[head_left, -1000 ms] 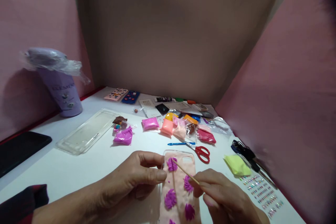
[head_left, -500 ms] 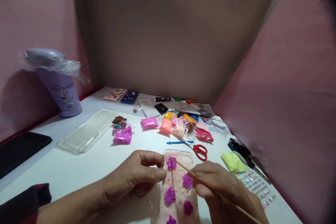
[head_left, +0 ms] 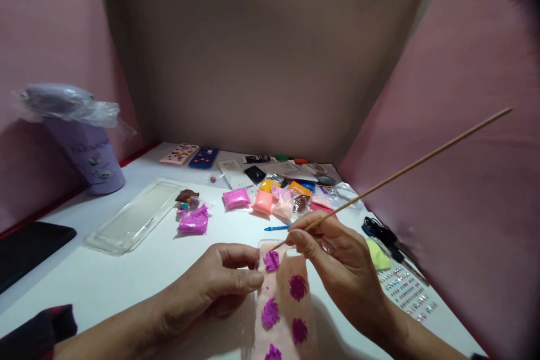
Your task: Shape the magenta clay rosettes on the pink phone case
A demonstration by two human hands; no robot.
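Note:
A phone case (head_left: 283,292) covered in pale peach clay lies on the white table, with several textured magenta clay blobs (head_left: 270,313) on it. My left hand (head_left: 223,281) grips the case by its upper left edge, thumb on top. In my right hand (head_left: 333,250) is a thin wooden skewer (head_left: 392,174), pinched near its lower end. Its tip meets the top edge of the upper left magenta blob (head_left: 272,261), and its long end points up to the right. My right hand partly covers the red scissors and the blue pen-like tool (head_left: 276,228).
Behind the case lie several clay packets (head_left: 237,198). To the left are a clear plastic tray (head_left: 130,216), a black phone (head_left: 36,250) and a purple tumbler (head_left: 90,152). Rhinestone sheets (head_left: 407,292), yellow clay (head_left: 378,254) and dark-handled tools (head_left: 392,244) are at right.
My right hand has turned upward, swinging the skewer's long end from lower right to upper right. Its tip has shifted to the top blob's upper edge. My left hand keeps its grip.

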